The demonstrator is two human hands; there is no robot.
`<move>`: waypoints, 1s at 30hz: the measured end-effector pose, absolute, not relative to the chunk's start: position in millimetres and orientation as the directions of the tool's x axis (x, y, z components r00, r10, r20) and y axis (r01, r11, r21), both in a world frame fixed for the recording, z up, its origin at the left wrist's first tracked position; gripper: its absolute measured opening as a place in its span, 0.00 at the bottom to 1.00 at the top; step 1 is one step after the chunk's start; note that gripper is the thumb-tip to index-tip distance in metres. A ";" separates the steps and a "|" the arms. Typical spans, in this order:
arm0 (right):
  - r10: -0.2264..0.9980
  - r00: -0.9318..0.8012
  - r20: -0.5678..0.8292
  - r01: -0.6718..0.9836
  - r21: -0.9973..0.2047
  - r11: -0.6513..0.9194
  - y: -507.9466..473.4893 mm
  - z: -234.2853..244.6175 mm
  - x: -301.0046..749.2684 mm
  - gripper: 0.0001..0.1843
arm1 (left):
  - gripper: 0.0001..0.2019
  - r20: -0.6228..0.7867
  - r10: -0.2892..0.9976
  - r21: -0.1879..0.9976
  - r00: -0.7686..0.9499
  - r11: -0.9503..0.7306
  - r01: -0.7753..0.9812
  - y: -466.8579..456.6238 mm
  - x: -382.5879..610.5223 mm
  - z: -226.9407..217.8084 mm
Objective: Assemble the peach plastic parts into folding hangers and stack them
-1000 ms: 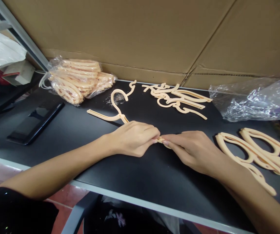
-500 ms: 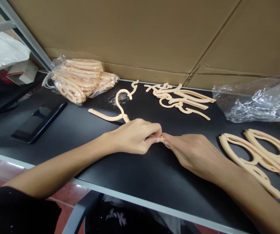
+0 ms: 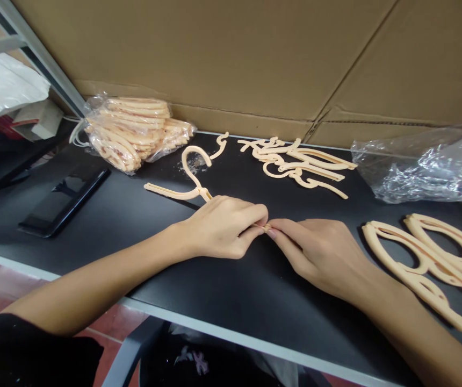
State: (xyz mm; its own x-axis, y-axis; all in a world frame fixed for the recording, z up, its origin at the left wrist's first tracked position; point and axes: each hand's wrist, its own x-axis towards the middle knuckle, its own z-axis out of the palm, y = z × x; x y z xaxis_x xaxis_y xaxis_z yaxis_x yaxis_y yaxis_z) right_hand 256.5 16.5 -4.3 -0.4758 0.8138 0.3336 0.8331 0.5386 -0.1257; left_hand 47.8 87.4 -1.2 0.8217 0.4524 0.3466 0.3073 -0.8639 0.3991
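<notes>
A cream folding clothes hanger point(image 3: 199, 192) is in my left hand point(image 3: 231, 228), its hook and left arm showing beyond my knuckles. My left fingers close around its other arm, which they mostly cover. Thumb and fingertips of my right hand point(image 3: 319, 250) pinch the tip of that covered arm, right beside my left fingertips. What the fingertips do at the tip is too small to make out. Just behind the hook lies a small loose cream hanger piece point(image 3: 222, 145).
Several loose hanger parts point(image 3: 303, 164) lie at the back of the black table point(image 3: 215, 290). Folded hangers point(image 3: 420, 258) rest at the right. Bagged hangers point(image 3: 130, 131), a dark phone-like device point(image 3: 67, 199) and crumpled clear plastic point(image 3: 424, 166) stand around. Cardboard point(image 3: 215, 59) backs the table.
The hanger's hook has tilted a little to the left. My right hand has shifted slightly, its fingertips still at the arm's end.
</notes>
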 end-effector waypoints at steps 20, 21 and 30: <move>0.882 -0.331 0.336 0.846 -0.309 0.435 27.8 0.2 271.6 0.12 | 0.15 0.489 0.377 -0.014 0.787 -0.898 0.439 90.3 51.6 -8.4; 0.887 -0.337 0.316 0.843 -0.318 0.434 27.9 1.3 272.6 0.11 | 0.16 0.494 0.377 -0.028 0.784 -0.894 0.448 90.1 51.8 -8.4; 0.890 -0.402 0.215 0.821 -0.347 0.454 27.7 10.4 281.0 0.10 | 0.17 0.477 0.402 -0.020 0.781 -0.884 0.468 88.8 52.8 -8.5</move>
